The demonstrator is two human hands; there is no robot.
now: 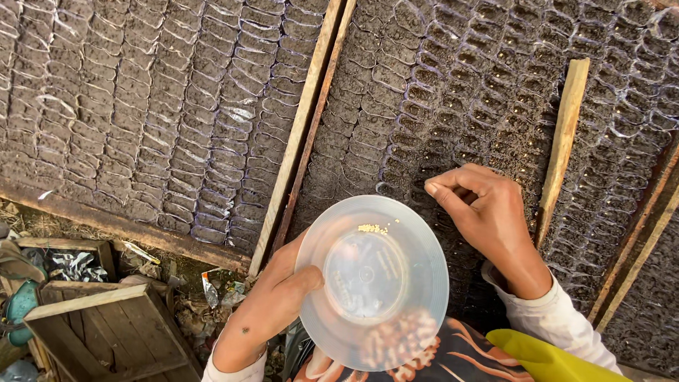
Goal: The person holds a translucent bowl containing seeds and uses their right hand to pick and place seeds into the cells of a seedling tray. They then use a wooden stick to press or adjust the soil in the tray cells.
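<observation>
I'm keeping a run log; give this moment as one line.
left hand: holds clear plastic lid with seeds | right hand: fingers pinched over soil-filled bags

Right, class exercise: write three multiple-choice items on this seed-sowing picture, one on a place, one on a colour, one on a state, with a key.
1. Where do the seeds lie?
A. In the clear plastic dish
B. In the wooden crate
C. On the loose wooden slat

2. What colour are the seeds?
A. Black
B. Pale yellow
C. Red

3. How is the right hand held?
A. Flat and spread
B. Fingertips pinched together
C. Gripping the slat

Key: A, a small cluster sits in the dish held by the left hand; B, they show pale yellow; B, thumb and fingers meet over the soil-filled bags.
</observation>
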